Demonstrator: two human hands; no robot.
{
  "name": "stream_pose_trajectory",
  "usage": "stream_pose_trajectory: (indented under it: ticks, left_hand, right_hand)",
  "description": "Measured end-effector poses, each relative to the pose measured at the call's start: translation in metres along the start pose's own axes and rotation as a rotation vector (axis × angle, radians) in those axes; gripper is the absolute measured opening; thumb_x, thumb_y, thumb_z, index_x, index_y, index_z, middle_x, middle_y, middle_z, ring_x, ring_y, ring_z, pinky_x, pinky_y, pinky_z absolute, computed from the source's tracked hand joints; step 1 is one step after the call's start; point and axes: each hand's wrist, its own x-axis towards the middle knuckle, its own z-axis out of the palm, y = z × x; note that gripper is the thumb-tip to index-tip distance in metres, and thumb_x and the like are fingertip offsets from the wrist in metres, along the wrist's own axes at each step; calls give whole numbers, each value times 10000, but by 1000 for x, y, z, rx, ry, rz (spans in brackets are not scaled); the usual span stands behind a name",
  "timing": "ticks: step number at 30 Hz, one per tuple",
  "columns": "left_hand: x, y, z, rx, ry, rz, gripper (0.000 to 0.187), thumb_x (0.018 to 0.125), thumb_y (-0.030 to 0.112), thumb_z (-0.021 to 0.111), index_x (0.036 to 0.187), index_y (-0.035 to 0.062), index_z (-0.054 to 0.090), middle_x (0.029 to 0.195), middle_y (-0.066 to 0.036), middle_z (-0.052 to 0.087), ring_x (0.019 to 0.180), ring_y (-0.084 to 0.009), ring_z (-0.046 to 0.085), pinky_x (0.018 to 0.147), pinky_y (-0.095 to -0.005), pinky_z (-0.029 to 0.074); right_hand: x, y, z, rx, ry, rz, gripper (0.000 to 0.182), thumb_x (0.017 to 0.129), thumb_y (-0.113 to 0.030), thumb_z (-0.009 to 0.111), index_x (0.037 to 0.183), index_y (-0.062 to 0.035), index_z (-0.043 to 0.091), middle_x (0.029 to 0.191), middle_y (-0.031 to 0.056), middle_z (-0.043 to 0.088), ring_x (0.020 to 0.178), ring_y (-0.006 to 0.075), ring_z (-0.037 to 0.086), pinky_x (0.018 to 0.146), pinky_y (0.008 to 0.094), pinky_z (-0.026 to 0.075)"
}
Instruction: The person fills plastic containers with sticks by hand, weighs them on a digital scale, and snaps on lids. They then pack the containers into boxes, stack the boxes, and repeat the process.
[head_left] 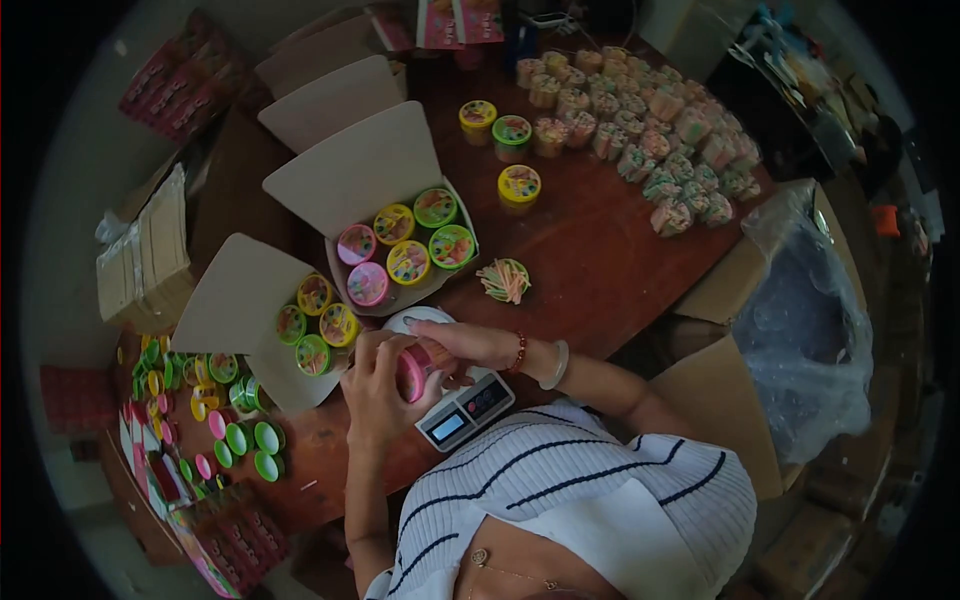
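My left hand and my right hand are both closed around a small jar with a pink lid. The jar is tilted, and its lid faces left toward my left palm. Beneath my hands is a white digital scale with a lit display, its plate partly covered. Just beyond the scale stands a small open tub of pastel sticks. An open carton behind my left hand holds pink-, yellow- and green-lidded jars. Another open carton to its left holds several more.
Three lidded jars stand farther back. Many bundles of pastel sticks cover the table's far right. Loose coloured lids lie at the left. A large cardboard box with a plastic liner stands at the right.
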Motion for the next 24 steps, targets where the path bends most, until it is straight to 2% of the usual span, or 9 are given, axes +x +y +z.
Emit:
stream_pose_trajectory:
  ticks: [2, 4, 6, 8, 11, 12, 14, 18, 24]
  left_hand:
    - [-1, -20, -12, -146, 26, -28, 428, 732, 253, 808, 1088, 70, 658, 1033, -140, 635, 927, -341, 665, 772, -421, 540]
    - [-16, -50, -41, 16, 159, -220, 338, 810, 192, 716, 1102, 37, 643, 1049, -168, 644, 1007, -356, 662, 844, -428, 536]
    - [-38, -88, -69, -34, 371, -436, 301, 872, 153, 660, 1139, 18, 640, 1080, -172, 659, 1046, -350, 656, 890, -441, 526]
    - [-54, -135, -90, 101, 394, -430, 282, 933, 159, 635, 1172, 9, 639, 1113, -171, 670, 1039, -348, 652, 925, -433, 510]
    - [-51, -149, -104, 169, 306, -551, 307, 963, 244, 675, 1175, 24, 642, 1126, -175, 676, 1058, -353, 655, 928, -419, 503]
    - [-54, -170, -103, 310, 262, -411, 316, 963, 279, 672, 1167, 39, 643, 1112, -176, 671, 1035, -370, 656, 912, -431, 509]
    - [-53, -177, -96, 320, 244, -544, 422, 923, 411, 695, 1176, 76, 652, 1107, -161, 648, 954, -379, 687, 821, -472, 547]
    - [-43, -176, -78, 526, 46, -681, 510, 893, 498, 708, 1208, 104, 637, 1161, -188, 592, 864, -391, 708, 702, -506, 583]
    - [-45, -174, -67, 416, 118, -711, 471, 959, 504, 654, 1215, 116, 576, 1185, -197, 556, 923, -390, 688, 761, -485, 570]
  right_hand:
    - [-32, -5, -7, -371, 445, -256, 408, 1065, -444, 559, 1088, -38, 591, 791, 34, 642, 580, 132, 592, 527, 279, 505]
    - [-71, -15, -42, -401, 1211, -928, 419, 977, -250, 739, 1238, 9, 538, 1070, 126, 640, 862, 213, 658, 754, 357, 559]
    - [-126, -6, -124, -976, 2075, -933, 680, 852, -222, 861, 1357, 31, 482, 1293, 228, 528, 1240, 372, 507, 1058, 465, 407]
    - [-172, 5, -182, -1082, 2415, -681, 880, 754, -247, 944, 1394, 74, 431, 1368, 271, 450, 1245, 378, 490, 1036, 464, 493]
    - [-198, 37, -262, -575, 2083, -932, 687, 822, -121, 871, 1321, 148, 483, 1187, 244, 648, 944, 285, 697, 735, 372, 650]
    - [-214, 32, -264, -549, 1855, -721, 549, 845, -103, 852, 1245, 131, 558, 1186, 243, 651, 940, 258, 704, 661, 353, 643]
    - [-201, 31, -236, -874, 2165, -529, 460, 907, -120, 805, 1270, 67, 594, 1245, 173, 664, 1109, 249, 669, 893, 412, 600]
    - [-143, 8, -113, -573, 1367, -893, 522, 891, -98, 809, 1339, 14, 566, 1292, 112, 631, 1180, 241, 622, 1047, 388, 510]
    - [-11, 22, 18, -811, 583, -672, 635, 745, -104, 910, 1280, -3, 585, 1231, 129, 639, 1135, 248, 649, 977, 375, 536]
